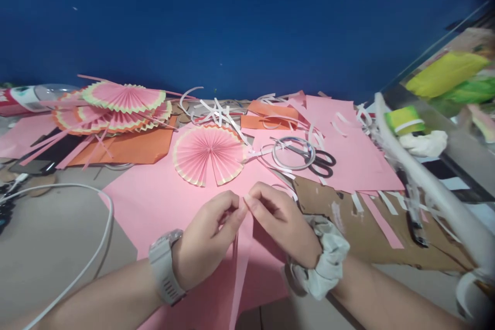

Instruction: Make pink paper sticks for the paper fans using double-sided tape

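My left hand [211, 237], with a watch on its wrist, is closed in a pinch. My right hand [281, 219], a pale scrunchie round its wrist, pinches too. Their fingertips meet over a large pink paper sheet [135, 193]. A narrow pink paper strip [242, 273] hangs down from the pinched fingers; its upper end is hidden between them. Just beyond my hands, a pleated pink paper fan [209, 152] with a pale yellow edge lies spread nearly to a full circle, with a gap at the front.
More pleated fans [124, 98] are stacked at the left on orange paper [143, 147]. Black-handled scissors [323, 162] lie beside a tape roll [294, 153]. White strips [220, 113], brown cardboard [328, 211] and a utility knife [416, 227] are about. A white cable [110, 211] loops at the left.
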A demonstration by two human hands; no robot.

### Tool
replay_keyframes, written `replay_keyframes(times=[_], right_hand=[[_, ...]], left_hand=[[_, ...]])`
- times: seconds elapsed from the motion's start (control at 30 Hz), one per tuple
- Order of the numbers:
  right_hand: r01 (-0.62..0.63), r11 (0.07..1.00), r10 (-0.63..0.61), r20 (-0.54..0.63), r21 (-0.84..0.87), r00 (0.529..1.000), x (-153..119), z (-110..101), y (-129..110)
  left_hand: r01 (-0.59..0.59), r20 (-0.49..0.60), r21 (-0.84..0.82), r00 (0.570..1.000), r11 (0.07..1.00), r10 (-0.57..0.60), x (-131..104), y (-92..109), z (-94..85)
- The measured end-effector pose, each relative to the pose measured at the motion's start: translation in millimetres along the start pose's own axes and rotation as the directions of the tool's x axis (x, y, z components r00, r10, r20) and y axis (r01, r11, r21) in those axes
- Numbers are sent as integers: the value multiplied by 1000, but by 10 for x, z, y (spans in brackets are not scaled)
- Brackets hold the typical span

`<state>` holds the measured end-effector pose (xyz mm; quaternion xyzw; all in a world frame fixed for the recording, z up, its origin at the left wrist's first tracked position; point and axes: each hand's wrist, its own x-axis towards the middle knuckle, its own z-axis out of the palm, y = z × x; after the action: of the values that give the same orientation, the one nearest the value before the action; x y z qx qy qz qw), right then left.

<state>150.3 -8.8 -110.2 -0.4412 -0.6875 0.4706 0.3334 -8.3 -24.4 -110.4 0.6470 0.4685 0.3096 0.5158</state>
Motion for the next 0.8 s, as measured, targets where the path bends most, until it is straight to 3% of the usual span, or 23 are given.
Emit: replay_keyframes(times=[0.27,0.8], right_hand=[[15,997,-14,8,-77,1000,-12,-6,27],[-41,993,52,103,-107,993,-6,-47,-18]], left_hand=[[-4,16,76,1000,997,3,-14,23,-6],[-46,42,5,998,999,46,-25,9,-13]])
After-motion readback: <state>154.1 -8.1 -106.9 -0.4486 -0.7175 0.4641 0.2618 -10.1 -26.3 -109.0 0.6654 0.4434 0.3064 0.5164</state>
